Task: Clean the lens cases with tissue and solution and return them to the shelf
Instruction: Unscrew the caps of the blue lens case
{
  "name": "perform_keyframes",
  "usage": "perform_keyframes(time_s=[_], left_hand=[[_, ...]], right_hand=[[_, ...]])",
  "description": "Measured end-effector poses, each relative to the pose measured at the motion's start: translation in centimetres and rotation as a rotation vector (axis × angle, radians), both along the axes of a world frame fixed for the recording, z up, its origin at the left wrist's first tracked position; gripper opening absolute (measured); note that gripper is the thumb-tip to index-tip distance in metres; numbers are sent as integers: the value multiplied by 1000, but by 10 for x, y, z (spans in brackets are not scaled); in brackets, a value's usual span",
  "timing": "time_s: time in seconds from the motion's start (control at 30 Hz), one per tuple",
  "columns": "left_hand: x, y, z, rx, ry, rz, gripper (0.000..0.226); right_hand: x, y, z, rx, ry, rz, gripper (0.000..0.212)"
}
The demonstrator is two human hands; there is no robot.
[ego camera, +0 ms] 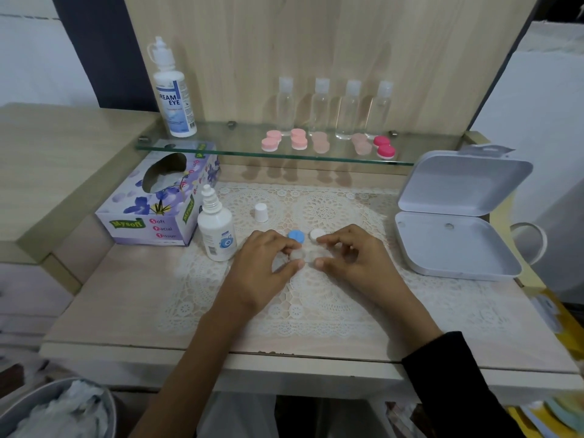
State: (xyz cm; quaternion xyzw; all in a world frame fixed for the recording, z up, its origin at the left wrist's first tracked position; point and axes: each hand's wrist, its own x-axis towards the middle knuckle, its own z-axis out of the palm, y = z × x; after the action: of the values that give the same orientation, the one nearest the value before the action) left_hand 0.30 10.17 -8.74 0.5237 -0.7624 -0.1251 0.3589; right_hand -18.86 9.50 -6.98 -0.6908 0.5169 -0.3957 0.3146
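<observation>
Both hands are at the centre of the lace mat [316,298] on the desk [126,295]. The left hand [268,267] pinches one well of a translucent lens case [298,255] between thumb and forefinger. The right hand [357,257] closes thumb and forefinger on the opposite end; that contact is slightly blurred but reads as a pinch. The lens case sits low over the mat, between the two hands; whether it touches the mat cannot be determined. Both of its wells are uncapped: a blue cap [296,236] and a white cap [317,235] lie side by side on the mat just behind the fingers. A small solution bottle [216,232] stands upright and open near the left hand, with its bottle cap [261,212] standing apart on the mat. A tissue box [161,200] sits left of the bottle. On the glass shelf [240,150] above stand a large solution bottle [172,93], four clear bottles [320,105], several pink lens cases [298,140] and one magenta lens case [384,146]. A white box [458,241] lies at the right of the desk with its lid open. A bin [63,409] at lower left contains crumpled tissue.
</observation>
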Motion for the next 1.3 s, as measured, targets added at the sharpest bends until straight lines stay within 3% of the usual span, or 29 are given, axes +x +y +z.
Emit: perform_keyframes(time_s=[0.1,0.2,0.3,0.43,0.73,1.0,1.3], left_hand=[[0,1,-1,0,-7,-4,32],[1,2,-1,23,-18,7,54],[-2,3,-1,84,-142,42,77],[-3,1,-3,117,-269,69,91],[-3,1,-3,135,-323,81,84],[-3,2,-2,131,-325,86,86],[-3,3,0,138,-303,81,83]], right_hand=[[1,-1,-2,-13,53,12,28],[0,-1,-2,-36,77,9,27],[1,3,0,-43,92,1,26],[1,5,-1,-41,60,-5,22],[-3,9,-1,-84,-7,-78,19],[-31,13,8,-202,92,-137,23],[-98,11,22,-250,127,-372,21]])
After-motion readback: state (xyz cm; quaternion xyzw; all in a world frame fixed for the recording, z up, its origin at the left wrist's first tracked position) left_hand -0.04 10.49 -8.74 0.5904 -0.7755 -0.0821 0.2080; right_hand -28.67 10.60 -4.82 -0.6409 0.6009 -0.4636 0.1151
